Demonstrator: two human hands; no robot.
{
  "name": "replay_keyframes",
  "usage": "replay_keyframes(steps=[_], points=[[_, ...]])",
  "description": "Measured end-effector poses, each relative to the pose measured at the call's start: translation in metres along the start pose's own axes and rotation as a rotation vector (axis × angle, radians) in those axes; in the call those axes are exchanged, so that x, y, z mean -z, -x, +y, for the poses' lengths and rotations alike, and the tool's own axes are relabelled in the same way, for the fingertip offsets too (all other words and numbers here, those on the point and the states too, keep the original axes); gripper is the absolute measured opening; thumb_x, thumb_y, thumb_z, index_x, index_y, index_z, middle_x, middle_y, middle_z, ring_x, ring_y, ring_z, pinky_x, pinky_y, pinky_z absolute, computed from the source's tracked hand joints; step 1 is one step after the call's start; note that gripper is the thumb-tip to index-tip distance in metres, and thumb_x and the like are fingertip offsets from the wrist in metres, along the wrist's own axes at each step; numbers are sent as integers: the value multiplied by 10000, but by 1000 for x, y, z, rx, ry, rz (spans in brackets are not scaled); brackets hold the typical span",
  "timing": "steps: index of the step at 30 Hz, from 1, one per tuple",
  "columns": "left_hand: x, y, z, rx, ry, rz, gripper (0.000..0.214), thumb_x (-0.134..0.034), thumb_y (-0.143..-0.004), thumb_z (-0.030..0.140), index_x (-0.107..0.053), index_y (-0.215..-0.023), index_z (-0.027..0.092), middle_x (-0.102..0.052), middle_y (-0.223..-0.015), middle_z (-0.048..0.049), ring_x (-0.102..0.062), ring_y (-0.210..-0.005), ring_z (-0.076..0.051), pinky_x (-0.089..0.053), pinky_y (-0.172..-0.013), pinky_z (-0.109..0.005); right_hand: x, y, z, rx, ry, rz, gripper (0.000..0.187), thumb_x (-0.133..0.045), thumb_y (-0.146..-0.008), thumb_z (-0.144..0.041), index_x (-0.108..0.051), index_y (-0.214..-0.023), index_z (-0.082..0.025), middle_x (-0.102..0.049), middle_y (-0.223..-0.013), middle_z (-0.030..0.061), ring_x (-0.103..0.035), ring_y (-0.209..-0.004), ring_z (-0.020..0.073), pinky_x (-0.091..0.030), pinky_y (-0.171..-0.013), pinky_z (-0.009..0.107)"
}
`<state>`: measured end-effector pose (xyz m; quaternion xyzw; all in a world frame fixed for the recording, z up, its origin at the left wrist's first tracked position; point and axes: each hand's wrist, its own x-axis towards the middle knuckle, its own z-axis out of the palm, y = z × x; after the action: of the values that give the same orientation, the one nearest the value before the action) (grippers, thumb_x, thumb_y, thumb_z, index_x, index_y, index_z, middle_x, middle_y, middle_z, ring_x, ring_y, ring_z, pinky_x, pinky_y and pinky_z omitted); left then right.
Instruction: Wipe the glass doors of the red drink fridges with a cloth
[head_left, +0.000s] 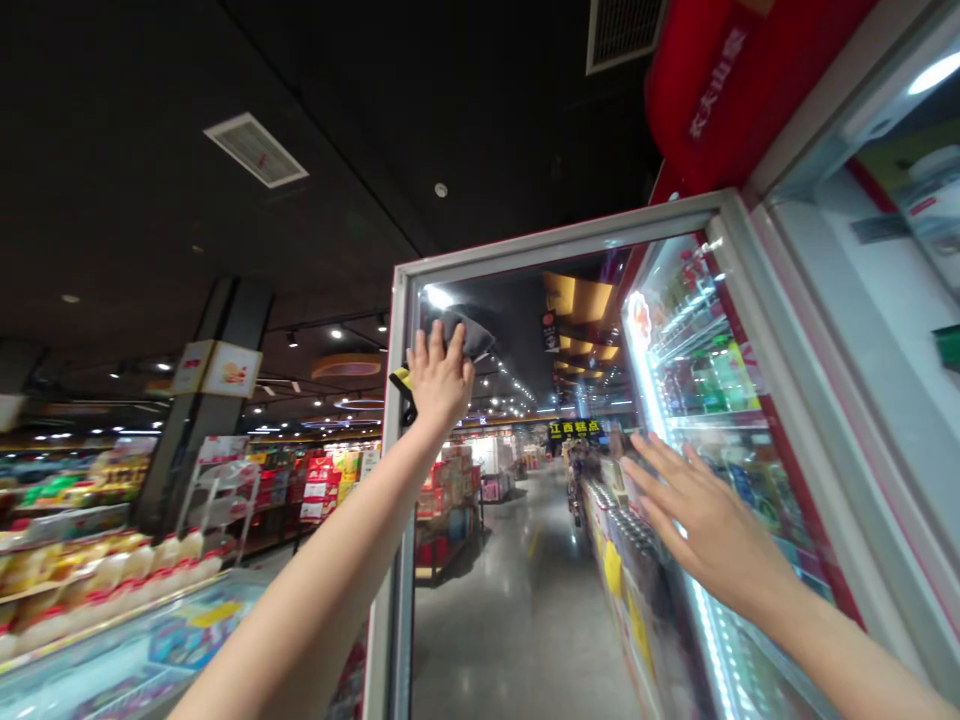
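Note:
A glass cooler door (403, 480) with a pale metal frame stands swung out in front of me. My left hand (440, 375) is raised to its upper left corner, fingers stretched, pressing a dark grey cloth (474, 335) flat against the glass. Beside that wrist, a black and yellow piece (403, 392) sits at the frame's edge, partly covered by the hand. Lower and to the right, my right hand (694, 525) is held up before the glass with fingers extended and nothing in it. Whether it touches the pane I cannot tell.
To the right, the cooler's white interior (847, 260) opens under a red header (712, 90). Lit drink shelves (720, 370) show in or through the glass. At the lower left stands a chest freezer (150, 650) near a row of white bottles (135, 575). A dark pillar (217, 400) rises behind.

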<state>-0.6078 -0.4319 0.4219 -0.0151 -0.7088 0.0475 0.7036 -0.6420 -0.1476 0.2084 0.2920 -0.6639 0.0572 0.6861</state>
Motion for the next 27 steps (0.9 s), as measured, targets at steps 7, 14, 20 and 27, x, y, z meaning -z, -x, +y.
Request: replay_keyframes(steps=[7,14,20,27], points=[[-17,-15,78,-8,129,80,592,-501,-961,365,-407,-1541,298,-242,-1681,-68,-187,-1539,-384,-162,-1238,-594,-3,16,16,-90,92,-11,503,-368,-1019,-268,-443,-1515,-233,-379,-1609,72,-234,-1530,311,-377,-1164,627],[-14,5,48,-534,203,-61,518,-464,-985,420,-455,-1500,374,-292,-1666,11,-217,-1543,-293,-168,-1260,-507,-1,15,18,-105,99,-83,553,-377,-1028,-252,-315,-1576,-285,-365,-1615,61,-243,-1526,303,-388,-1154,634],[-21,-39,74,18,259,75,569,-465,-980,370,-409,-1541,294,-242,-1682,-49,-164,-1547,-360,-135,-1242,-592,-3,12,15,-142,112,-107,562,-390,-1017,-227,-327,-1572,-294,-364,-1613,59,-226,-1529,306,-371,-1167,635],[-26,0,118,-493,308,-51,536,-497,-978,384,-446,-1510,349,-266,-1676,-9,-168,-1555,-312,-147,-1258,-525,17,8,29,-125,21,-218,534,-425,-989,-184,-443,-1516,-269,-344,-1624,56,-251,-1522,285,-373,-1184,586]])
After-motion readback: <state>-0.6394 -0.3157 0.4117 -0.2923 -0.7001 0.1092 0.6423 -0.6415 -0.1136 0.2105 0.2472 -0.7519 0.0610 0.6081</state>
